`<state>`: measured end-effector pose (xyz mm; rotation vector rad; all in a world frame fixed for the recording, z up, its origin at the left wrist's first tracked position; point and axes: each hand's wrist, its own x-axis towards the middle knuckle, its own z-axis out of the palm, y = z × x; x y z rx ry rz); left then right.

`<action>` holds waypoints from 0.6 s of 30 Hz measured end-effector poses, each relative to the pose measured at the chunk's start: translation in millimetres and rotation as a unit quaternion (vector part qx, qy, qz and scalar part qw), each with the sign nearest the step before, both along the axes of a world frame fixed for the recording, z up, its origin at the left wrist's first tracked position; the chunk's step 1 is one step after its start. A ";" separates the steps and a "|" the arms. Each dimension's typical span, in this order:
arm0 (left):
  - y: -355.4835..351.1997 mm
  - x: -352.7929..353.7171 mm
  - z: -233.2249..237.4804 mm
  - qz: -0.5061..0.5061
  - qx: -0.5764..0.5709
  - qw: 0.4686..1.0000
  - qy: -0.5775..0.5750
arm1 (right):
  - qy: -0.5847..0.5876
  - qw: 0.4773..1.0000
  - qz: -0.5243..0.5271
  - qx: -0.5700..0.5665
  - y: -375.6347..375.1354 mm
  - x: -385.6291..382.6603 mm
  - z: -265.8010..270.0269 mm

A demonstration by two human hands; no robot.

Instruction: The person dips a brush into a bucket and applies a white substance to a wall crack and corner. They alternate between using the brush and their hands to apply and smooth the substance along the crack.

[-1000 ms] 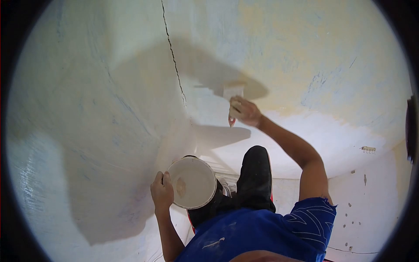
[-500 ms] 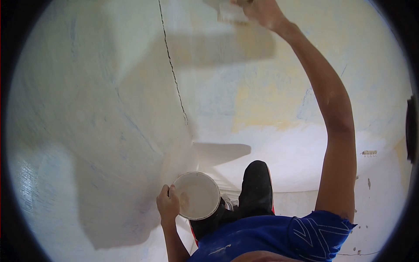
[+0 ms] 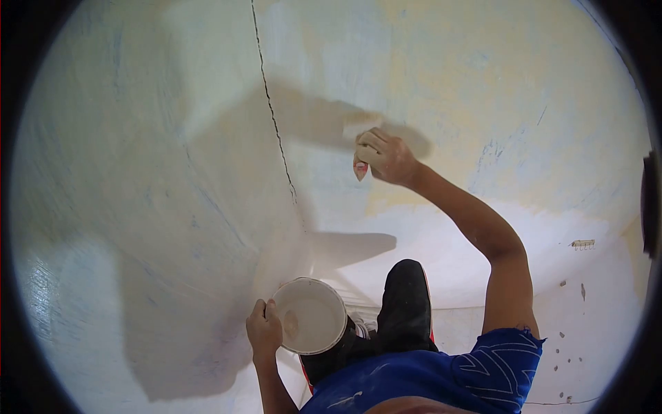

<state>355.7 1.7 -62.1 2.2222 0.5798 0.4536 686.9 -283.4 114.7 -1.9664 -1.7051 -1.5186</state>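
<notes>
My right hand point(image 3: 388, 155) is raised in front of the wall, its fingers wrapped round a wide paintbrush point(image 3: 360, 172). The bristles point up and lie right at the wall surface, while the reddish handle end sticks out below my fingers. Low in the view, my left hand point(image 3: 264, 326) grips the rim of a white bucket point(image 3: 312, 315) on its left side. A pale liquid or coating with a tan patch shows inside the bucket, which is held close against my leg. White paint covers the lower part of the yellowish wall point(image 3: 427, 83).
A long dark crack point(image 3: 271, 110) runs down the wall left of the brush. At the right, a small hook rack point(image 3: 583, 244) is fixed to the wall, with several chipped spots below it. My bent knee point(image 3: 405, 303) is beside the bucket.
My right hand has come down from the top edge with the paintbrush, and its elbow is more bent. My left hand and the bucket have stayed nearly in place.
</notes>
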 end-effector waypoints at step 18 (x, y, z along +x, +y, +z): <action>0.7 -0.6 2.0 0.004 0.003 1.000 -0.003 | -0.185 0.977 -0.104 -0.004 -21.0 19.2 223.2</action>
